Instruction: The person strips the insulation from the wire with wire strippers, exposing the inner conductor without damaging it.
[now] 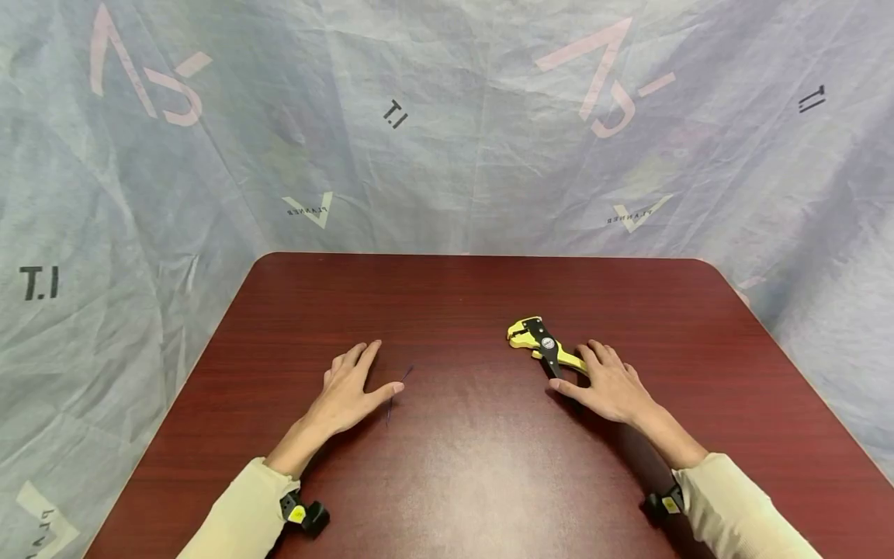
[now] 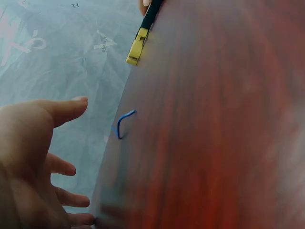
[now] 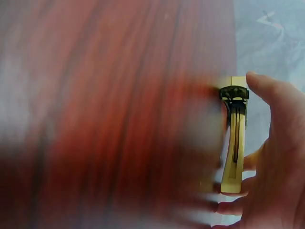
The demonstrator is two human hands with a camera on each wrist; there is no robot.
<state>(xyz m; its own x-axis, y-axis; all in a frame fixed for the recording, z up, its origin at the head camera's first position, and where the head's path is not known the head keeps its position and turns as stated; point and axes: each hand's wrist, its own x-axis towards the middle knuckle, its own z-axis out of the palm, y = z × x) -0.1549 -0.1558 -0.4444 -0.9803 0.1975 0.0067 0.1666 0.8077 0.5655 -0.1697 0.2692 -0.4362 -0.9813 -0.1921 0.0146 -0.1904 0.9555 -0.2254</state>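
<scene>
My left hand is spread over the left half of the table, its fingers and thumb apart and holding nothing. Beside its thumb lies a thin bent blue wire; the left wrist view shows the wire apart from the thumb. Further right is a yellow and black wire stripper, its head pointing to the far left. Around its handle end is my right hand, thumb on one side and fingers on the other, loosely extended. In the right wrist view the stripper's handles stand between thumb and fingers, with no tight grip visible.
The dark red wooden table has rounded far corners. A grey printed cloth hangs behind it and along both sides. Each wrist wears a strapped black camera, such as the left camera.
</scene>
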